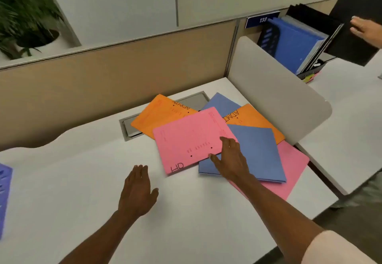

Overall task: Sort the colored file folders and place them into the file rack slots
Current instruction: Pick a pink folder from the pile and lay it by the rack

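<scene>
Overlapping blue folder (258, 152) hides most of lower pink folder (293, 168).

A potted plant (24, 19) stands at ten o'clock behind the beige partition (124, 67). A blue sign (262, 19) reading 138 hangs at one o'clock. A grey divider panel (275, 96) rises at two o'clock.

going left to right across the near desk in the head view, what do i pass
purple rack → left hand → pink folder marked HD → right hand → blue folder; the orange folders overlap too much to place.
</scene>
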`<state>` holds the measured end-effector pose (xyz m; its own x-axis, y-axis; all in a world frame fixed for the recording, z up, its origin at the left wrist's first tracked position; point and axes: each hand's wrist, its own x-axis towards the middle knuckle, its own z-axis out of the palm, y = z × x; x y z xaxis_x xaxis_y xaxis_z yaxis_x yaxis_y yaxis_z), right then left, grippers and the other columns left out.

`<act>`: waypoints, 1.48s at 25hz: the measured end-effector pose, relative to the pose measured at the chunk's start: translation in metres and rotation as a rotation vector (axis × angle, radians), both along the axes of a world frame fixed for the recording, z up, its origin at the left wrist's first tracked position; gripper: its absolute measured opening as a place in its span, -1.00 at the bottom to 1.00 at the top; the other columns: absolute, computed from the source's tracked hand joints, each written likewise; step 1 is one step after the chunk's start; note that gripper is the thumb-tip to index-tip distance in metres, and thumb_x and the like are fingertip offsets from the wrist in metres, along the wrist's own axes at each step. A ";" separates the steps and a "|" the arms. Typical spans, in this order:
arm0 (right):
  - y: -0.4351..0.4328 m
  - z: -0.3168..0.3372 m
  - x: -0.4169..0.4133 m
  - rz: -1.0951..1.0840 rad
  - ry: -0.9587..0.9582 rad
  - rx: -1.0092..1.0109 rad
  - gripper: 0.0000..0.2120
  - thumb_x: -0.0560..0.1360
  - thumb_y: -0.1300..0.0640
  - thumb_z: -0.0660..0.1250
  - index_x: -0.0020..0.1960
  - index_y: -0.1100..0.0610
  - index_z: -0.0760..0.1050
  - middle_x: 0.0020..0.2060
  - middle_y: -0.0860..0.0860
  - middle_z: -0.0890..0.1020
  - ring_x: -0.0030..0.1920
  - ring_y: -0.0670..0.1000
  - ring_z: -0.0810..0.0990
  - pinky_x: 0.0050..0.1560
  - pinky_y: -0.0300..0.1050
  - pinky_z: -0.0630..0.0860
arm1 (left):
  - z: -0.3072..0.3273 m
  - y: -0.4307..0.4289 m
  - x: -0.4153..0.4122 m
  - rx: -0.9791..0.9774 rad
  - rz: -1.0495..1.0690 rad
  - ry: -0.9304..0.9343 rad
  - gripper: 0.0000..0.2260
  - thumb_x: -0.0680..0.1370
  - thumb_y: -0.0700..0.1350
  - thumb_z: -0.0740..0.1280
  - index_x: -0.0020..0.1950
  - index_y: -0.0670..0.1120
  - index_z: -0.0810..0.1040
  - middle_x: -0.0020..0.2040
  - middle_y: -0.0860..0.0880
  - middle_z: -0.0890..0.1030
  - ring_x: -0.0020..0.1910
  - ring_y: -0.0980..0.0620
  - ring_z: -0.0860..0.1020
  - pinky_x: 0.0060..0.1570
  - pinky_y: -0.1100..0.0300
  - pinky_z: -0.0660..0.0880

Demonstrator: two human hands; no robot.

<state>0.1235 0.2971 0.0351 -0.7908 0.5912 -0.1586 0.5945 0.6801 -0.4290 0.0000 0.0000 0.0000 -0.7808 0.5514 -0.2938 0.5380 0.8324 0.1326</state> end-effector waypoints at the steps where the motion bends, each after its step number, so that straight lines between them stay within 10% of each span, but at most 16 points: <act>1: 0.017 -0.007 -0.004 -0.006 -0.006 -0.023 -0.26 0.63 -0.15 0.37 0.64 0.17 0.17 0.52 0.19 0.35 0.54 0.23 0.29 0.28 0.23 0.54 | -0.006 0.012 0.001 0.007 0.025 -0.037 -0.22 0.63 0.16 0.27 0.68 -0.20 0.03 0.68 -0.19 0.13 0.68 -0.16 0.05 0.63 -0.03 0.10; 16: 0.133 -0.082 -0.044 -0.295 0.059 -0.352 -0.36 0.58 -0.02 0.51 0.53 0.23 0.40 0.39 0.23 0.60 0.37 0.30 0.59 0.33 0.23 0.53 | -0.030 0.110 0.006 0.506 0.822 -0.507 -0.42 0.49 -0.39 0.29 0.50 -0.13 0.35 0.31 -0.12 0.56 0.24 -0.18 0.57 0.26 -0.12 0.57; 23: 0.132 -0.075 -0.047 -0.328 0.079 -0.330 -0.50 0.53 0.00 0.56 0.38 0.23 0.61 0.16 0.18 0.74 0.17 0.25 0.70 0.20 0.17 0.62 | -0.010 0.088 0.004 0.657 0.953 -0.406 -0.57 0.48 -0.34 0.41 0.30 -0.02 0.55 0.15 -0.02 0.62 0.03 -0.03 0.64 -0.20 0.24 0.51; 37: 0.010 0.017 -0.003 -0.442 0.266 -0.831 -0.94 0.43 0.22 0.63 -0.17 0.18 0.77 -0.26 0.02 0.75 -0.29 -0.01 0.68 -0.24 -0.14 0.63 | 0.106 -0.023 0.063 1.319 0.958 -0.058 -0.48 0.55 -0.09 0.53 0.44 0.26 0.48 0.37 0.29 0.57 0.38 0.22 0.53 0.33 0.09 0.50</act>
<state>0.1206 0.3074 0.0519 -0.5948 0.6235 -0.5074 0.5377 -0.1606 -0.8277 0.0633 -0.0233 0.1055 -0.9717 -0.2232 -0.0777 -0.1108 0.1396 0.9840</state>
